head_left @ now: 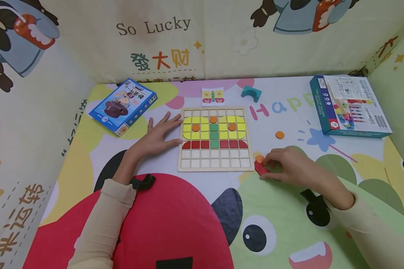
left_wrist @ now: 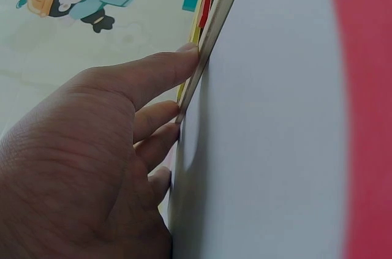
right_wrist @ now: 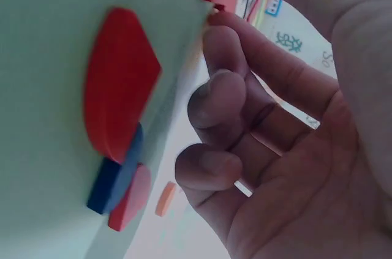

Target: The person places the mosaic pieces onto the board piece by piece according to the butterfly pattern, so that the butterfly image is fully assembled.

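Note:
A pale wooden grid board (head_left: pixel 215 163) carries yellow, orange, green and red tiles in its upper rows; the cells below the red row show bare. My left hand (head_left: pixel 159 135) lies at the board's left side with fingers spread, thumb and fingertips touching its edge, as the left wrist view also shows. Beside the lower right corner, my right hand (head_left: pixel 289 166) pinches a red tile (head_left: pixel 261 169) between thumb and index finger. An orange disc (head_left: pixel 260 159) is close by the fingertips. In the right wrist view, a curved red tile (right_wrist: pixel 119 81) and a blue tile (right_wrist: pixel 113 182) lie near the hand.
Above the board lies a small pattern card (head_left: pixel 213 96), with a teal arch block (head_left: pixel 251 93) to its right. Another orange disc (head_left: pixel 280 135) rests right of the board. A blue box (head_left: pixel 122 106) stands back left, a larger box (head_left: pixel 351 106) back right.

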Demonstrator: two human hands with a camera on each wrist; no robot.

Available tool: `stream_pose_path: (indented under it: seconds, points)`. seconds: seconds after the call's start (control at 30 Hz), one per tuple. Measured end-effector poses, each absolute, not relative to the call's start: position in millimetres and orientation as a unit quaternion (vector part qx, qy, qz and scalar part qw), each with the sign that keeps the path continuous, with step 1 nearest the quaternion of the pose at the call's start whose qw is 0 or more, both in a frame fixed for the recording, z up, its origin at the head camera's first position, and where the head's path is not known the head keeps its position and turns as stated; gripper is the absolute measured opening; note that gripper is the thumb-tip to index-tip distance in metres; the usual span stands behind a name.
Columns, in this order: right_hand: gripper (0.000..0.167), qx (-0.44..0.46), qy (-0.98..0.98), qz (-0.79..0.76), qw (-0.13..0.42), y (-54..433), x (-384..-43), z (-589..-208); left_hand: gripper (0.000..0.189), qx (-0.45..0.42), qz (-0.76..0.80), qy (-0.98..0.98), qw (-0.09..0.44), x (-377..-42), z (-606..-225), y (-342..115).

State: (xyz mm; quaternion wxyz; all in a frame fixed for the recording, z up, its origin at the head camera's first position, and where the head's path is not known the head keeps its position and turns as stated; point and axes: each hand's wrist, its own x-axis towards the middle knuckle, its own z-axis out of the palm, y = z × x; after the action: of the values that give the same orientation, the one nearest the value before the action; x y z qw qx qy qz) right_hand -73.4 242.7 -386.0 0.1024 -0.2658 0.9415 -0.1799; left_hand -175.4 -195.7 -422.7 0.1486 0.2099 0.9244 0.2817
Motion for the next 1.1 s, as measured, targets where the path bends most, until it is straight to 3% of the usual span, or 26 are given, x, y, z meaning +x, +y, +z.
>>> stream_pose_path:
  seconds: [0.37,0.63,1.1]
  points:
    - [0.026,-0.253,0.948,-0.158,0.110,239.1,-71.2,-384.5,0.083,0.209,0.284,0.924,0.147,-175.0,-423.0,-196.1]
    - [0.032,-0.247,0.953,-0.148,0.091,233.7,-70.2,-386.1,0.084,0.210,0.281,0.925,0.147,-175.7,-423.5,-196.1]
    - [0.027,-0.245,0.956,-0.138,0.089,228.5,-70.6,-377.2,0.084,0.210,0.281,0.925,0.147,-175.0,-421.9,-196.0]
